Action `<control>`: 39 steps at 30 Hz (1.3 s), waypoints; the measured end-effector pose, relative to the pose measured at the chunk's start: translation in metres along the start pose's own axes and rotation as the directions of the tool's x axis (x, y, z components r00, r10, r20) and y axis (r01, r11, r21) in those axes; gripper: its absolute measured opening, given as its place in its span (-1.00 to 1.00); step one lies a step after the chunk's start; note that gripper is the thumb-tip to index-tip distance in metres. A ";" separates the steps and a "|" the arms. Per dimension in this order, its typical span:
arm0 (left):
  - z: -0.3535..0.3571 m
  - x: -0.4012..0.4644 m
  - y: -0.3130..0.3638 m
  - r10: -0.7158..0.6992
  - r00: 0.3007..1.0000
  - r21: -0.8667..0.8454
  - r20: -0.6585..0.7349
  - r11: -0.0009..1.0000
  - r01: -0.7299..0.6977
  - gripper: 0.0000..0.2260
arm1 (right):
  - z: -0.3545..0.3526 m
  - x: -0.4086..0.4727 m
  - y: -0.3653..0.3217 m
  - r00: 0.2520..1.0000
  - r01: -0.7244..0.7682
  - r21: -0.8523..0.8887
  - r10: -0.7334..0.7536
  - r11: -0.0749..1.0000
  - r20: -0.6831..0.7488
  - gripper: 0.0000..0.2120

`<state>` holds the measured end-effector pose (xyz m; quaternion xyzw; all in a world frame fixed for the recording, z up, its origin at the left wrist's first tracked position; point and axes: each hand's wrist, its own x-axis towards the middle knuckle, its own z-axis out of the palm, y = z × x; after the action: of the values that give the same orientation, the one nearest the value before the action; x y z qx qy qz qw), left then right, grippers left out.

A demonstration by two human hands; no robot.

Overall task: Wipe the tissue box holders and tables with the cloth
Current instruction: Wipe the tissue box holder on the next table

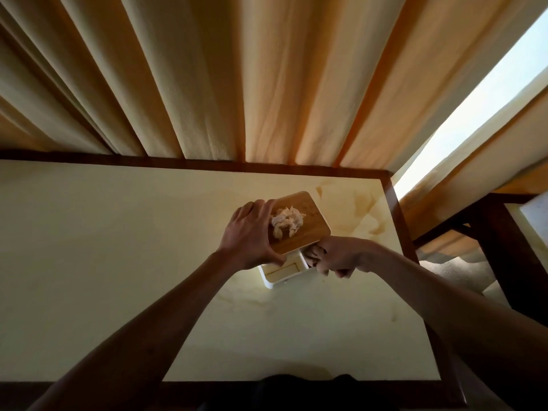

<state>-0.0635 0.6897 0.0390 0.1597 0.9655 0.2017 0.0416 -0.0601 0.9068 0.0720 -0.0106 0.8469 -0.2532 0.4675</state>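
Currently left hand [250,235] grips the tilted wooden lid [299,223] of the white tissue box holder [277,274] on the table [118,232], tissue [286,223] poking through. Right hand [341,256] curled at the holder's right side; cloth not discernible.

- A dining room or café-like room, lived-in rather than industrial.
- Cream table [118,262] with dark wood edging.
- Long pleated curtains [237,84] over a bright window [474,114].
- A second table [510,232] just beside.
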 end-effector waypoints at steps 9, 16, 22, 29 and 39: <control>-0.003 -0.001 -0.004 0.027 0.999 -0.017 0.032 1.000 -0.027 0.04 | 0.004 -0.001 0.006 0.998 0.058 -0.087 -0.058 0.994 0.002 -0.76; -0.004 -0.003 -0.004 0.034 0.999 -0.022 0.042 0.999 -0.033 0.06 | 0.018 -0.002 0.009 0.990 0.131 -0.121 -0.136 0.984 -0.033 -0.71; -0.005 -0.010 0.003 -0.010 1.000 0.006 0.023 1.000 0.010 0.05 | 0.005 -0.041 0.022 0.947 0.308 0.209 -0.279 0.928 -0.158 -0.78; 0.010 -0.029 0.036 -0.300 0.954 0.134 -0.029 0.944 0.301 0.10 | 0.017 -0.062 0.043 0.900 0.206 0.719 0.160 0.664 -0.405 -0.74; 0.013 -0.071 0.061 -0.366 0.930 -0.050 -0.011 0.929 0.365 0.09 | 0.075 -0.059 0.049 0.978 0.049 0.977 0.208 -0.206 -0.005 -0.66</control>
<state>0.0230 0.7250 0.0525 -0.0260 0.9737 0.2146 0.0725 0.0435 0.9332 0.0642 0.4301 0.3723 -0.7848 0.2460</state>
